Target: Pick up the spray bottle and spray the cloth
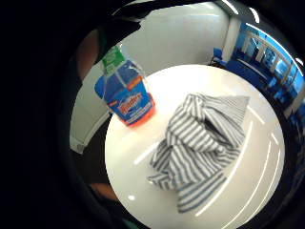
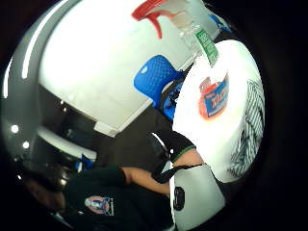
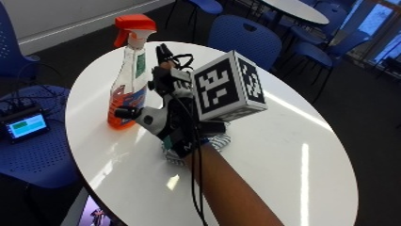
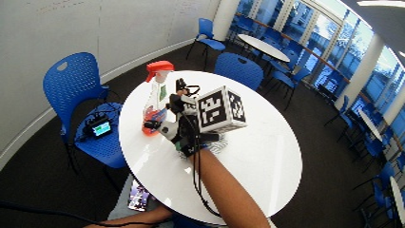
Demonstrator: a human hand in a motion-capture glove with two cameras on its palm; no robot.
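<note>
A clear spray bottle with a red trigger head and orange liquid at its base stands upright near the far left edge of the round white table. My gloved right hand hovers just right of it, fingers stretched out toward the far side and holding nothing; a small gap separates them from the bottle. A grey-and-white striped cloth lies crumpled on the table, mostly hidden under the hand. The little finger side palm view shows the bottle and the whole cloth side by side. The thumb side palm view shows the bottle close by.
Blue chairs ring the table. One chair at the left carries a small device with a lit screen. Another round table stands further back. The table edge runs close behind the bottle.
</note>
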